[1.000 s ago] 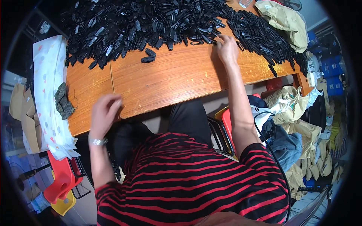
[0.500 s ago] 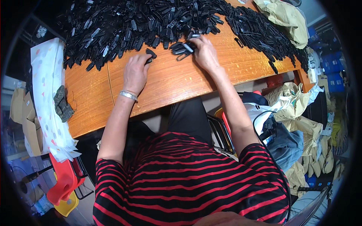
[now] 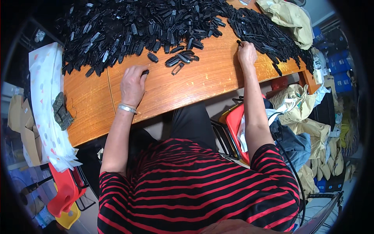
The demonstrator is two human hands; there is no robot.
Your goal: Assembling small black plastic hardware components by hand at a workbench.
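Note:
A big heap of small black plastic pieces (image 3: pixel 128 27) covers the far side of the wooden table (image 3: pixel 202 84). A small loose cluster of the same pieces (image 3: pixel 181 58) lies in front of it, near the middle. My left hand (image 3: pixel 133 85), with a metal bracelet on the wrist, rests on the table with its fingertips closed on one black piece (image 3: pixel 145 72). My right hand (image 3: pixel 247 54) is stretched to the right and pinches another black piece (image 3: pixel 239 42) at the edge of a denser pile of black pieces (image 3: pixel 269 33).
A white patterned cloth (image 3: pixel 46 105) hangs over the table's left end with a grey-green glove (image 3: pixel 61 111) on it. Beige fabric (image 3: pixel 288 15) lies at the far right corner. A red stool (image 3: pixel 64 191), cardboard (image 3: pixel 23 124) and tan bags (image 3: pixel 311 128) crowd the floor.
Both hands were at the middle cluster half a second ago. My right hand has since swung right to the dense pile, and my left hand has drawn back toward me.

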